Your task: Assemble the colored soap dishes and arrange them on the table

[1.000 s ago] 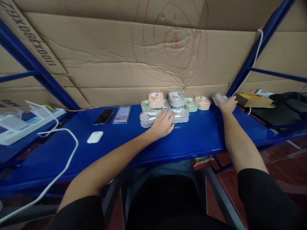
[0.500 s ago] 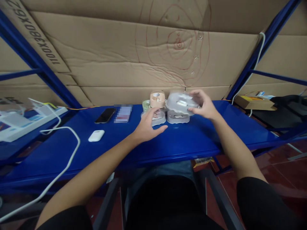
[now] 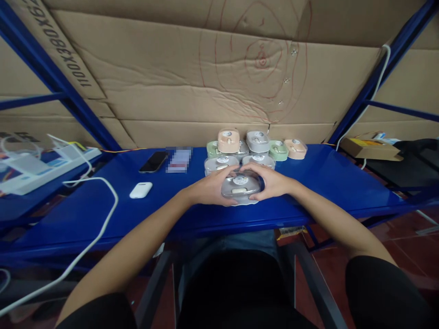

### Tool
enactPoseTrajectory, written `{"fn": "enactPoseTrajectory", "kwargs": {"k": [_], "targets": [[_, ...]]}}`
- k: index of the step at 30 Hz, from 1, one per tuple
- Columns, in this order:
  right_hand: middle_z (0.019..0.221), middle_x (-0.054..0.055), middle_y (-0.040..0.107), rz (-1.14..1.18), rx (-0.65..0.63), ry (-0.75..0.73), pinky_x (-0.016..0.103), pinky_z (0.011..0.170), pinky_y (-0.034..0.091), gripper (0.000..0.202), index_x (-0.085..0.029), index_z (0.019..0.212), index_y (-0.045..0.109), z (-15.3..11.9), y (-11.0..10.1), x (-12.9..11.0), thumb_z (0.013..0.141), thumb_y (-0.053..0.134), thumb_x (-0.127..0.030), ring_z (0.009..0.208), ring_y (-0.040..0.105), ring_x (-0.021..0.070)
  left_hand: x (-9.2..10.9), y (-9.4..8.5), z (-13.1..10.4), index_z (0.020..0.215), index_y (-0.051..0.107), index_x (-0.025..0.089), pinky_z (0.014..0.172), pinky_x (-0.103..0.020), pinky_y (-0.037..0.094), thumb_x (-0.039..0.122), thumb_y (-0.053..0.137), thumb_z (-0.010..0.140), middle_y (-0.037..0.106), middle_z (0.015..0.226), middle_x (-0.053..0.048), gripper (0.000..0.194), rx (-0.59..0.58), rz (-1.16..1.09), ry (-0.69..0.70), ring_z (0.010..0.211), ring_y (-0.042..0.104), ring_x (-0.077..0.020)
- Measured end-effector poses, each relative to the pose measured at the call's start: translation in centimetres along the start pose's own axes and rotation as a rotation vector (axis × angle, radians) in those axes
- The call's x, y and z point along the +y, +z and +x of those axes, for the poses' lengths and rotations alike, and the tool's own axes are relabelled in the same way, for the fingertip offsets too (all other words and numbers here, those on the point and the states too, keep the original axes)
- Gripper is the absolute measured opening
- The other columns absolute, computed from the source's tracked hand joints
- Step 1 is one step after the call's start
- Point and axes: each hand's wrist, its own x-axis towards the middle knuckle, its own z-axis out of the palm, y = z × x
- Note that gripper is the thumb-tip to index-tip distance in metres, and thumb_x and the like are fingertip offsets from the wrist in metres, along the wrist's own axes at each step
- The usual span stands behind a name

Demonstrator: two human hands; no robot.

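Note:
Close to the front of the blue table, a grey lidded box [image 3: 241,188] with a clear cover and a pale latch is held between both hands. My left hand [image 3: 211,188] curves round its left side, and my right hand [image 3: 276,183] grips the right side. Just behind it stand two more grey lidded boxes, one on the left [image 3: 219,163] and one on the right [image 3: 260,161], partly hidden by my fingers. Further back, a small peach box [image 3: 228,141] and a small grey box [image 3: 258,142] sit raised on others.
Small green [image 3: 278,151] and peach [image 3: 295,149] boxes stand at the back right. Left on the table [image 3: 171,205] lie a black phone [image 3: 153,162], a blurred-out flat item [image 3: 179,160] and a white earbud case [image 3: 141,190]. A white cable [image 3: 109,208] crosses the left side.
My right hand has brought a grey lidded box down and towards me from above the back row. My left hand has moved nearer and now clasps it too.

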Motion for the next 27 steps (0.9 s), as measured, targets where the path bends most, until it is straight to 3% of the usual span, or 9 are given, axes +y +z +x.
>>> {"fn": "enactPoseTrajectory", "kwargs": {"k": [3, 6, 8, 10, 14, 17, 21, 27], "targets": [[0.158, 0.015, 0.067, -0.011, -0.015, 0.03, 0.059, 0.125, 0.055, 0.103, -0.028, 0.17, 0.051, -0.1, 0.2, 0.2, 0.081, 0.094, -0.058, 0.146, 0.065, 0.0416, -0.1, -0.1, 0.1, 0.17, 0.051, 0.027, 0.116, -0.061, 0.062, 0.054, 0.095, 0.082, 0.07, 0.159, -0.02, 0.101, 0.018, 0.02, 0.012, 0.143, 0.072, -0.043], [0.16, 0.019, 0.066, 0.011, -0.025, 0.113, 0.061, 0.121, 0.058, 0.132, -0.027, 0.182, 0.032, -0.2, 0.7, 0.6, 0.075, 0.1, -0.066, 0.143, 0.068, 0.044, 0.1, -0.7, 0.2, 0.168, 0.052, 0.024, 0.11, -0.056, 0.065, 0.058, 0.091, 0.085, 0.076, 0.149, -0.019, 0.097, 0.06, 0.009, -0.041, 0.132, 0.077, -0.0392], [0.16, 0.022, 0.066, 0.024, -0.01, 0.152, 0.062, 0.12, 0.059, 0.146, -0.025, 0.184, 0.022, -0.1, 1.1, 1.0, 0.071, 0.102, -0.069, 0.14, 0.07, 0.0449, 0.4, -1.7, 0.0, 0.167, 0.053, 0.022, 0.108, -0.052, 0.066, 0.06, 0.092, 0.083, 0.078, 0.145, -0.017, 0.1, 0.056, 0.018, -0.082, 0.128, 0.078, -0.0379], [0.159, 0.024, 0.067, 0.028, 0.014, 0.156, 0.064, 0.12, 0.058, 0.149, -0.023, 0.184, 0.021, 0.0, 1.4, 1.3, 0.069, 0.103, -0.071, 0.138, 0.071, 0.0452, 0.8, -3.3, -0.4, 0.163, 0.057, 0.022, 0.108, -0.051, 0.065, 0.062, 0.092, 0.081, 0.077, 0.147, -0.017, 0.098, 0.03, 0.063, -0.1, 0.127, 0.078, -0.0376], [0.152, 0.024, 0.071, 0.035, 0.008, 0.148, 0.062, 0.118, 0.06, 0.14, -0.02, 0.176, 0.034, 0.1, 1.9, 1.5, 0.067, 0.103, -0.077, 0.136, 0.072, 0.0439, 1.5, -6.9, -2.3, 0.161, 0.06, 0.026, 0.099, -0.044, 0.066, 0.064, 0.091, 0.079, 0.078, 0.144, -0.013, 0.095, -0.018, 0.106, -0.184, 0.113, 0.079, -0.0316], [0.16, 0.024, 0.067, -0.045, -0.046, 0.119, 0.066, 0.121, 0.058, 0.134, -0.023, 0.174, 0.043, -0.1, 2.4, 1.0, 0.067, 0.103, -0.077, 0.143, 0.068, 0.0475, 1.7, -8.5, -4.5, 0.16, 0.063, 0.028, 0.102, -0.044, 0.065, 0.066, 0.091, 0.076, 0.08, 0.141, -0.01, 0.096, -0.063, 0.161, -0.324, 0.118, 0.079, -0.0335], [0.166, 0.021, 0.062, -0.145, -0.046, 0.068, 0.067, 0.124, 0.056, 0.12, -0.027, 0.172, 0.05, -0.5, 3.2, 0.0, 0.075, 0.099, -0.077, 0.152, 0.061, 0.0499, 1.6, -9.1, -8.2, 0.163, 0.063, 0.03, 0.112, -0.05, 0.064, 0.066, 0.093, 0.072, 0.077, 0.153, -0.012, 0.103, -0.089, 0.21, -0.448, 0.132, 0.077, -0.0402], [0.155, 0.017, 0.066, -0.125, -0.081, -0.051, 0.059, 0.116, 0.061, 0.077, -0.027, 0.152, 0.068, -0.4, 3.0, -0.7, 0.091, 0.09, -0.068, 0.138, 0.069, 0.0401, 0.2, -8.3, -12.0, 0.162, 0.064, 0.026, 0.125, -0.063, 0.056, 0.065, 0.091, 0.073, 0.069, 0.165, -0.018, 0.102, -0.036, 0.25, -0.509, 0.15, 0.068, -0.0482]]}}
